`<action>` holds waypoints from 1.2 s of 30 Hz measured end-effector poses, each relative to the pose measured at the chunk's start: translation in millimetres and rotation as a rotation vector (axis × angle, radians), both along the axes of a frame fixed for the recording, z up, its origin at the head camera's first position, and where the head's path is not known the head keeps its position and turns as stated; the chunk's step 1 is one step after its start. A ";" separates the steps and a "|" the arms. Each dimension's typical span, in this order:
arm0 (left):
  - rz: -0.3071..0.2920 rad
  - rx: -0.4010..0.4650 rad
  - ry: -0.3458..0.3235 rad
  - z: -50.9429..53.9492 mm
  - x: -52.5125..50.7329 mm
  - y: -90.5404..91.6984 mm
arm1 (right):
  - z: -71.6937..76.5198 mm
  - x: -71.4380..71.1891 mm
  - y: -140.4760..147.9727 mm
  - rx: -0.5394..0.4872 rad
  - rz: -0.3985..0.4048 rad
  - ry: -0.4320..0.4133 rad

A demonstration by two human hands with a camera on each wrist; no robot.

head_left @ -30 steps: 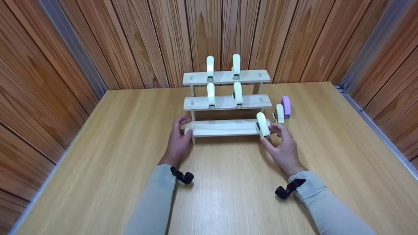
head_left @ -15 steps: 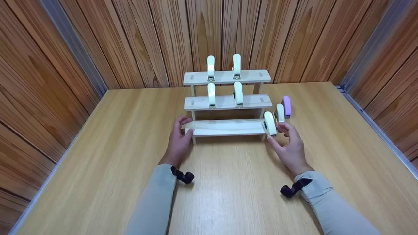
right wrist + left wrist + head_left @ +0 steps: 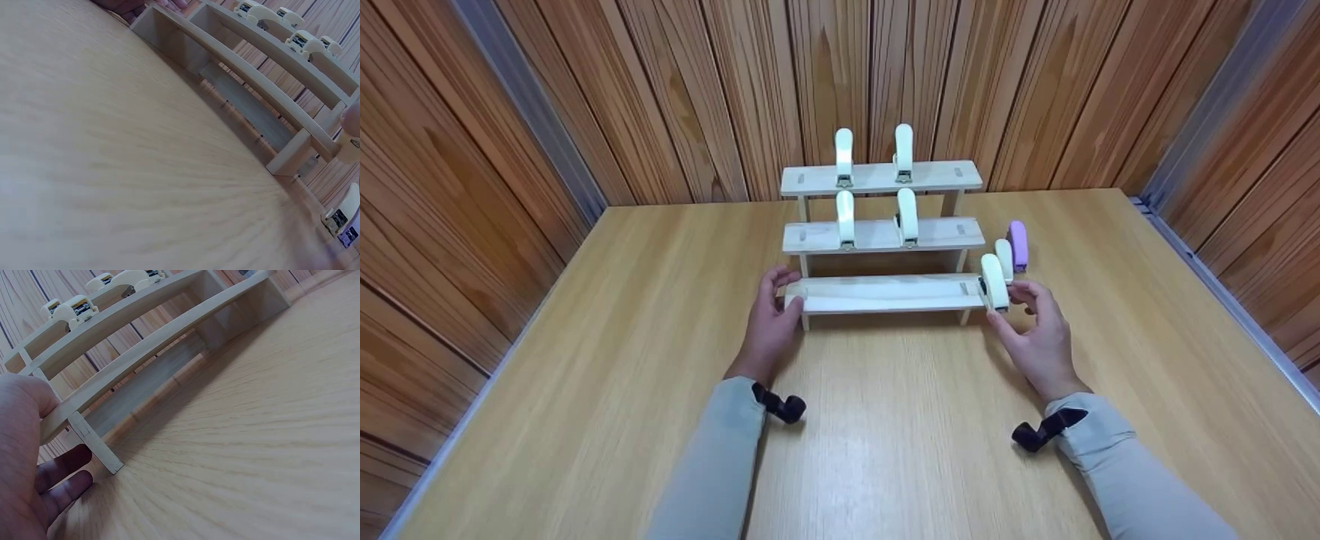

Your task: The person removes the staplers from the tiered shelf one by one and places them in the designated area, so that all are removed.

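Note:
A three-tier wooden display rack [image 3: 885, 294] stands on the table. My left hand [image 3: 766, 326] grips the left end of its lowest shelf; in the left wrist view two fingers [image 3: 64, 492] sit below shelf level beside the leg. My right hand [image 3: 1041, 341] holds a cream stapler [image 3: 995, 281] upright between thumb and fingers, right by the right end of that shelf. Whether the stapler touches the shelf, I cannot tell. The middle tier carries two cream staplers, a left one [image 3: 846, 219] and a right one [image 3: 907, 217].
On the top tier are two more cream staplers, left [image 3: 844, 155] and right [image 3: 904, 151]. Right of the rack, a cream stapler [image 3: 1004, 253], partly hidden, and a purple stapler [image 3: 1018, 245] stand on the table [image 3: 870, 450]. Wood-panelled walls [image 3: 825, 82] enclose the back and sides.
My right hand has moved right with the cream stapler, from over the lowest shelf's right part to its end, uncovering the slot there. The left hand has stayed in place.

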State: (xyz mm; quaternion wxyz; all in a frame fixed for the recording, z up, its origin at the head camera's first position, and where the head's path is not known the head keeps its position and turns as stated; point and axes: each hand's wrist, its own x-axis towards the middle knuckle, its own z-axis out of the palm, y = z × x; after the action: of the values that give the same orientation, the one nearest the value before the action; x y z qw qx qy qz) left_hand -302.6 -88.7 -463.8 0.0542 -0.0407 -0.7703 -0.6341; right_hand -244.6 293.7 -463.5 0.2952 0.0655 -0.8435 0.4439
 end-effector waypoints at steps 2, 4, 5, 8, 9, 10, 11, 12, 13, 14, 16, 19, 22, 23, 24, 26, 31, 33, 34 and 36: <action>0.003 0.002 0.001 0.0 -0.2 0.1 | 0.5 -0.1 1.8 -0.009 -0.002 -0.004; 0.002 0.008 0.009 -0.3 -0.3 0.3 | 0.9 -0.2 3.6 -0.014 -0.006 -0.002; 0.000 0.013 0.015 -0.5 -0.4 0.4 | 1.0 -0.5 4.5 -0.016 -0.009 0.001; -0.007 0.027 0.025 -0.6 0.0 0.6 | 0.7 -1.2 7.5 -0.023 -0.014 0.012; -0.010 0.031 0.027 -0.5 0.2 0.6 | 0.5 -1.5 8.6 -0.025 -0.017 0.012; -0.012 0.034 0.029 -0.2 0.4 0.8 | 0.3 -2.0 9.8 -0.026 -0.018 0.013; -0.011 0.034 0.029 0.0 0.4 1.0 | 0.4 -2.1 11.0 -0.030 -0.021 0.006; -0.008 0.034 0.029 0.1 0.3 1.0 | 0.2 -2.3 12.4 -0.032 -0.024 0.001; -0.006 0.034 0.030 0.2 0.0 1.1 | 0.0 -2.7 13.8 -0.032 -0.027 -0.003; -0.004 0.033 0.030 0.4 -0.1 1.1 | -0.2 -3.0 15.4 -0.035 -0.031 -0.007; -0.003 0.034 0.026 0.7 -0.2 1.0 | -0.3 -3.4 18.4 -0.046 -0.038 -0.009; -0.001 0.032 0.021 1.5 -0.2 1.1 | -0.3 -3.8 22.8 -0.056 -0.055 -0.009; -0.001 0.029 0.017 2.0 0.0 1.6 | 0.9 -3.8 26.7 -0.069 -0.079 -0.029; 0.002 0.024 0.015 2.1 0.0 1.8 | 1.3 -3.7 28.0 -0.073 -0.088 -0.041; 0.004 0.021 0.014 1.9 -0.1 1.8 | 1.7 -4.1 29.5 -0.079 -0.094 -0.046; 0.007 0.020 0.013 1.9 -0.5 2.1 | 2.8 -4.2 32.1 -0.086 -0.110 -0.063; 0.010 0.018 0.006 2.1 -0.9 2.2 | 4.2 -5.8 39.6 -0.108 -0.143 -0.108; 0.012 0.017 0.001 2.0 -0.3 1.9 | 4.2 -6.5 42.3 -0.120 -0.156 -0.125; 0.010 0.019 -0.003 2.0 0.3 1.7 | 4.3 -6.9 43.4 -0.125 -0.162 -0.125; 0.006 0.023 -0.005 1.9 1.5 1.5 | 4.7 -7.7 45.8 -0.136 -0.175 -0.131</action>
State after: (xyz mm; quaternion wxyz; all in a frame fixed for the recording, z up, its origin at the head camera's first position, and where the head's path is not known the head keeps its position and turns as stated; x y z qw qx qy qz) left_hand -301.1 -87.1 -461.9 0.0545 -0.0362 -0.7634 -0.6426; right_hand -252.3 339.4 -458.8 0.2811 -0.0577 -0.8314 0.4757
